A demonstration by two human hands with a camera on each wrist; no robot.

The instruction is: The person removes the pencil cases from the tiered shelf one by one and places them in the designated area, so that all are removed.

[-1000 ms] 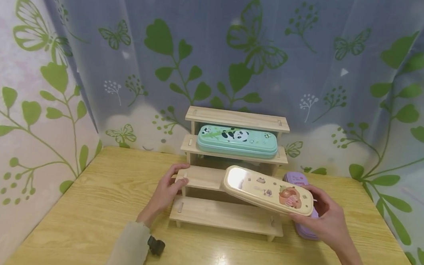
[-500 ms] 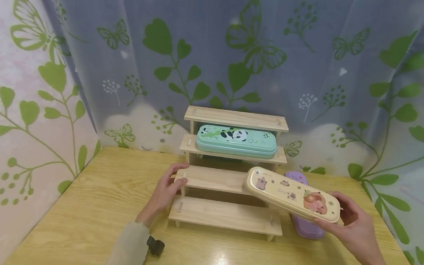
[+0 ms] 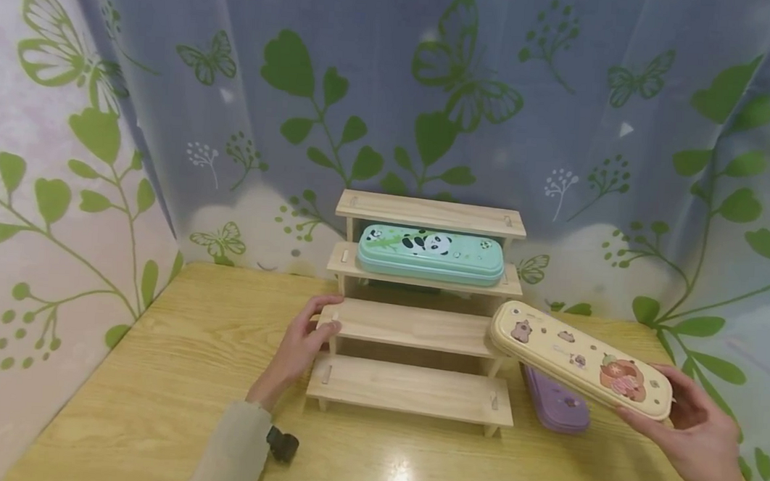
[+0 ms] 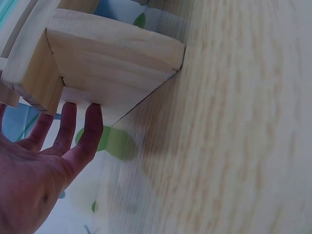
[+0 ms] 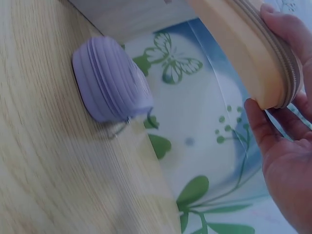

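A cream zippered pencil case with small animal and fruit pictures is in my right hand, gripped by its right end between thumb and fingers. It is tilted, its left end higher, and overlaps a purple pencil case lying on the table beyond. The right wrist view shows the zip along its side. My left hand holds the left end of a stepped wooden shelf at its second tier from below, fingers against the side panel. A mint-green panda pencil case lies on the third tier.
The shelf stands on a wood-grain table close to a printed curtain at the back. Curtains with leaves and butterflies also close off both sides. A black band with a small block sits at my left wrist.
My right hand has carried the cream pencil case rightward, away from in front of the shelf to over the purple case. The left hand keeps its hold on the shelf.
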